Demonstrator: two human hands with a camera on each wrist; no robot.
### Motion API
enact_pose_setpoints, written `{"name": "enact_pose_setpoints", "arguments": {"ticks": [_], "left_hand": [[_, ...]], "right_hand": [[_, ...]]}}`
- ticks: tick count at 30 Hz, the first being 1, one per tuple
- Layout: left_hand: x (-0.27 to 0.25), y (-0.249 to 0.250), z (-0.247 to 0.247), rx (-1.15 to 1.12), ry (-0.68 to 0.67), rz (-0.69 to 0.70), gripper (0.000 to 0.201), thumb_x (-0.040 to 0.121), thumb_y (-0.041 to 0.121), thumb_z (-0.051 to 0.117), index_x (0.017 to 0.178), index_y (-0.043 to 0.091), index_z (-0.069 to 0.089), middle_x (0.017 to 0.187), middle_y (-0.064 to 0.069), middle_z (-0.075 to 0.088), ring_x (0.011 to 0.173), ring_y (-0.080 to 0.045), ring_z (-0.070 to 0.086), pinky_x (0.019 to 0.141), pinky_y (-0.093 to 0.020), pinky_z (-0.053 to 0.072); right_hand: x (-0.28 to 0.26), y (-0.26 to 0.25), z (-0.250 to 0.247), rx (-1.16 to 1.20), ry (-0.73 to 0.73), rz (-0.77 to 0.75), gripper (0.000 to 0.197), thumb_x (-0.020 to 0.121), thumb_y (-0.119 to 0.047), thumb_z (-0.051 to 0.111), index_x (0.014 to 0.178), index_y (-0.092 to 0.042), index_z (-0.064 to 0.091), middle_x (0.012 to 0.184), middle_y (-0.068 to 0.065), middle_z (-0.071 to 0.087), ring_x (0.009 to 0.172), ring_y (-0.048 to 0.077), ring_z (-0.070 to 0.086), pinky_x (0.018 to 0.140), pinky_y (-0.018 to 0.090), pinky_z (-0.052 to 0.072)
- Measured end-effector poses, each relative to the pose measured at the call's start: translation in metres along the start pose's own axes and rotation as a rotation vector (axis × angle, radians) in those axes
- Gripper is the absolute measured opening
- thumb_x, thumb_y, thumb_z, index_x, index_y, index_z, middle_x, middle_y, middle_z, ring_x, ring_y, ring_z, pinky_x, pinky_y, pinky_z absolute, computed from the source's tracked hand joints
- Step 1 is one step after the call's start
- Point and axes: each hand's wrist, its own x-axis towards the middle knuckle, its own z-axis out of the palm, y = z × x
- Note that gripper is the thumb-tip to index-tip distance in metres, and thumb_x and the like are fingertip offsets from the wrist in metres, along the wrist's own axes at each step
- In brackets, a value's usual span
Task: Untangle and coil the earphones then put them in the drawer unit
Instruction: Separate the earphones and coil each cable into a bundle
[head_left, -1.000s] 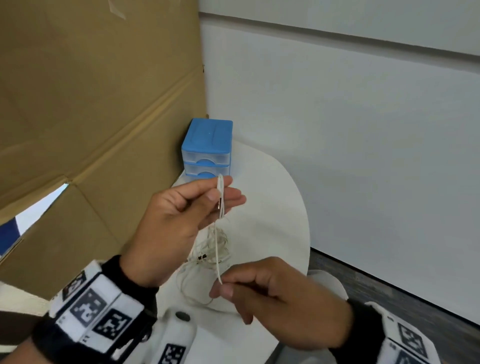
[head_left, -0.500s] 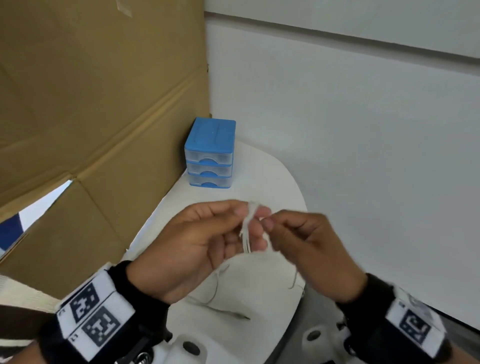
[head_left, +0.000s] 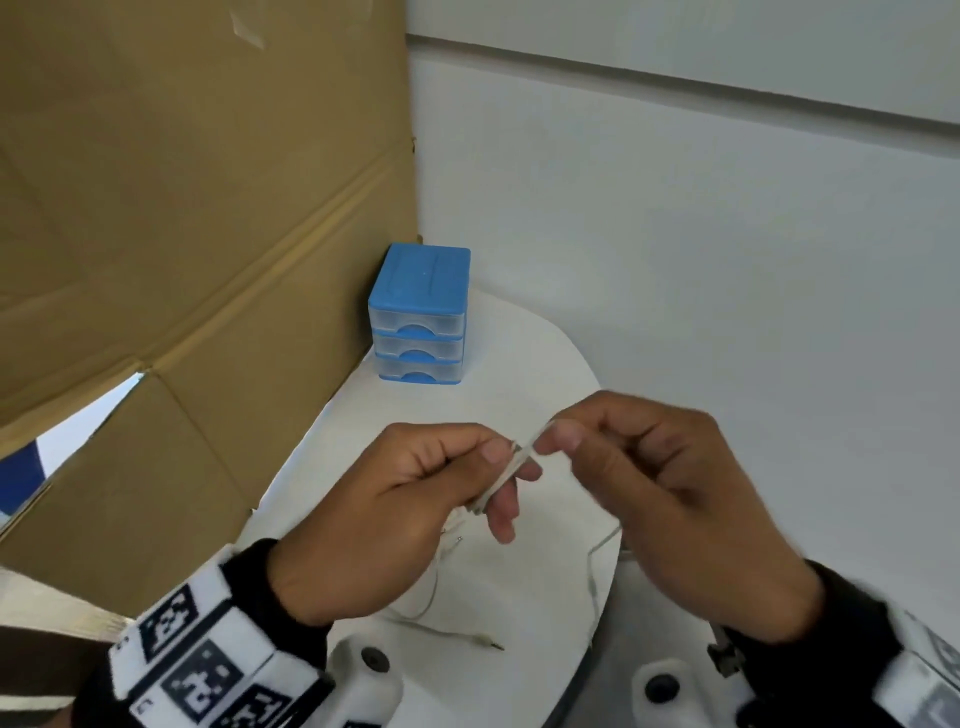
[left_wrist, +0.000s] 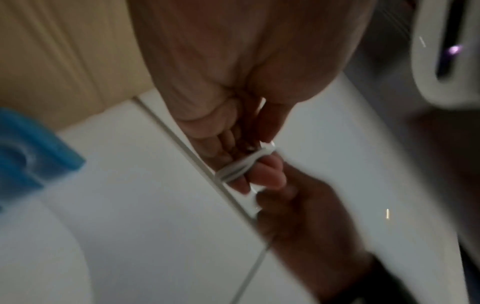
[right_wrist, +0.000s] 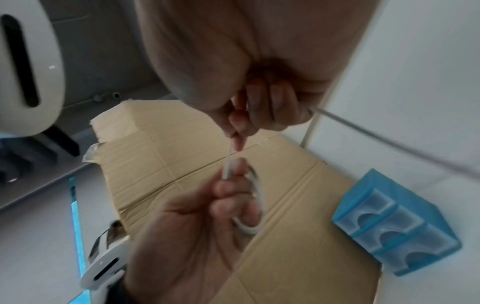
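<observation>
White earphones (head_left: 506, 470) are partly wound into loops that my left hand (head_left: 415, 499) grips between thumb and fingers above the round white table (head_left: 524, 353). The loops (left_wrist: 241, 166) wrap my left fingers, seen too in the right wrist view (right_wrist: 255, 205). My right hand (head_left: 649, 483) pinches the cord (right_wrist: 230, 152) just right of the loops. Loose cord hangs down, its jack plug (head_left: 488, 643) lying on the table. The blue drawer unit (head_left: 418, 314) stands at the table's far side, all three drawers pushed in.
A large cardboard sheet (head_left: 182, 208) leans along the left of the table. White walls (head_left: 727, 260) close the back and right. The table's edge (head_left: 605, 597) curves down under my right hand.
My right hand rose from low near the table up to the left hand, carrying cord to the loops. Both hands dropped lower, so the drawer unit shows fully.
</observation>
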Motion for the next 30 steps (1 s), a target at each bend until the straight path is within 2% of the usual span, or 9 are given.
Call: {"name": "enact_pose_setpoints", "arguments": {"ticks": [5,9,13,15,17,21,24,27,30], "left_hand": [[-0.007,0.019,0.001,-0.264,-0.134,-0.007,0.027,0.092,0.027,0.054,0.092,0.009,0.075,0.069,0.0,0.067,0.065,-0.016,0.066,0.081,-0.043,0.054],[0.001,0.028,0.001,-0.573,0.241,0.089,0.012,0.074,0.019,0.07,0.078,0.011,0.078,0.069,-0.004,0.071,0.067,-0.017,0.072,0.072,-0.025,0.057],[0.005,0.011,-0.01,-0.055,0.448,0.228,0.023,0.089,0.023,0.057,0.077,0.017,0.076,0.083,0.001,0.076,0.094,-0.014,0.073,0.084,-0.022,0.054],[0.003,0.0,-0.011,0.322,0.359,0.262,0.026,0.095,0.025,0.054,0.076,0.019,0.071,0.081,0.006,0.074,0.097,-0.008,0.07,0.084,-0.02,0.052],[0.001,-0.006,-0.007,0.445,0.19,0.219,0.027,0.097,0.028,0.049,0.075,0.026,0.065,0.073,0.009,0.067,0.078,-0.007,0.067,0.072,-0.024,0.05],[-0.003,0.003,0.003,-0.094,-0.031,-0.008,0.029,0.093,0.027,0.05,0.086,0.011,0.073,0.065,0.003,0.06,0.057,-0.012,0.052,0.067,-0.024,0.046],[-0.007,0.019,0.008,-0.342,-0.146,-0.001,0.025,0.092,0.026,0.056,0.091,0.011,0.076,0.066,0.001,0.06,0.055,-0.011,0.053,0.073,-0.026,0.052],[-0.002,0.032,0.008,-0.63,0.127,0.04,0.014,0.074,0.018,0.064,0.071,0.013,0.076,0.059,-0.003,0.06,0.059,-0.01,0.064,0.063,-0.019,0.055],[0.01,0.024,-0.012,-0.7,0.43,0.108,0.023,0.082,0.02,0.056,0.091,0.006,0.072,0.072,0.0,0.069,0.067,-0.008,0.068,0.076,-0.022,0.058]], "right_hand": [[0.003,0.017,0.002,0.158,0.086,0.1,0.016,0.084,-0.018,0.072,0.076,-0.004,0.074,0.054,-0.002,0.058,0.045,0.0,0.039,0.049,0.01,0.034],[-0.013,0.031,0.027,0.151,-0.098,0.263,0.02,0.093,-0.017,0.064,0.079,-0.018,0.078,0.052,-0.007,0.054,0.045,-0.001,0.041,0.048,0.009,0.033],[-0.025,0.013,0.037,0.104,-0.386,0.26,0.02,0.096,-0.022,0.059,0.093,-0.008,0.073,0.057,-0.005,0.054,0.05,-0.001,0.045,0.053,0.012,0.038],[-0.022,-0.004,0.03,0.124,-0.385,0.233,0.019,0.095,-0.027,0.056,0.094,-0.014,0.071,0.056,-0.007,0.053,0.053,0.001,0.046,0.054,0.013,0.039],[-0.015,-0.015,0.017,0.119,-0.283,0.145,0.019,0.095,-0.028,0.057,0.091,-0.015,0.071,0.055,-0.009,0.052,0.052,0.001,0.044,0.053,0.015,0.038],[0.004,-0.002,-0.012,0.073,0.046,0.076,0.018,0.086,-0.021,0.061,0.077,-0.013,0.073,0.047,-0.006,0.04,0.046,0.007,0.032,0.046,0.014,0.03],[0.007,0.018,-0.014,0.168,0.097,0.18,0.017,0.08,-0.022,0.067,0.075,-0.007,0.074,0.047,-0.005,0.045,0.045,0.008,0.03,0.044,0.015,0.029],[-0.001,0.034,0.009,0.269,-0.022,0.293,0.023,0.085,-0.026,0.061,0.079,-0.008,0.074,0.048,-0.002,0.043,0.044,0.007,0.031,0.043,0.013,0.028],[-0.016,0.038,0.03,0.17,-0.197,0.327,0.026,0.094,-0.026,0.057,0.082,-0.01,0.073,0.052,-0.002,0.043,0.048,0.009,0.036,0.05,0.017,0.033]]}}
